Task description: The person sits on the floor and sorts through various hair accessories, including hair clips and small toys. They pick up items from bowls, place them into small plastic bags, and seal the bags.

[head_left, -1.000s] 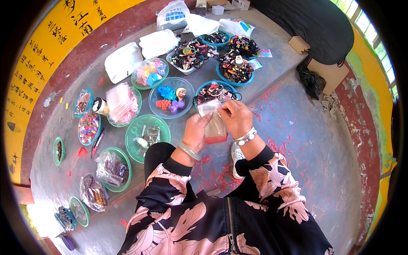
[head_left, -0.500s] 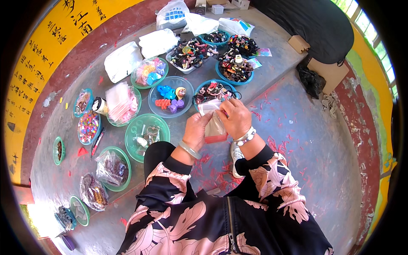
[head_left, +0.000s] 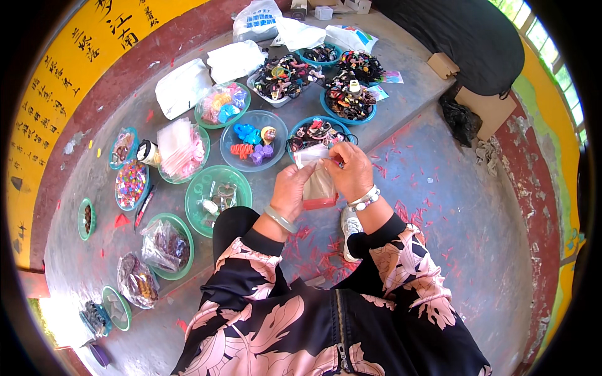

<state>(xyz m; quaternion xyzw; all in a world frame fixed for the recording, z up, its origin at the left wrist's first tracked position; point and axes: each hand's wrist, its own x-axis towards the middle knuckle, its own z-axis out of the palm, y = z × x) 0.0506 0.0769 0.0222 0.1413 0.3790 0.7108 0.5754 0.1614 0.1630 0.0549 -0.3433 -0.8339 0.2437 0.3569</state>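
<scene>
A small clear plastic bag (head_left: 320, 186) with a reddish lower edge hangs between my hands in front of my knees. Thumb and fingers of my left hand (head_left: 290, 193) pinch its left upper side. At its upper right edge, the fingers of my right hand (head_left: 352, 172) are bent closed on the bag; anything else between them is hidden. Just beyond both hands stands a blue bowl (head_left: 352, 139) of dark hair ties (head_left: 316, 133). To its left, a clear bowl (head_left: 233, 161) holds colourful hair claws (head_left: 246, 134). A green bowl (head_left: 195, 202) with small packets lies left of my left hand.
Farther back are more bowls of hair ties (head_left: 348, 99) and white plastic bags (head_left: 182, 88). On the left sit a stack of clear bags (head_left: 179, 147), a bowl of colourful bits (head_left: 131, 183) and a cutter knife (head_left: 144, 208). Red scraps (head_left: 411, 216) litter the floor.
My right hand's fingers have shifted slightly at the bag's upper edge. My left hand keeps its pinch, and the bag stays almost in place.
</scene>
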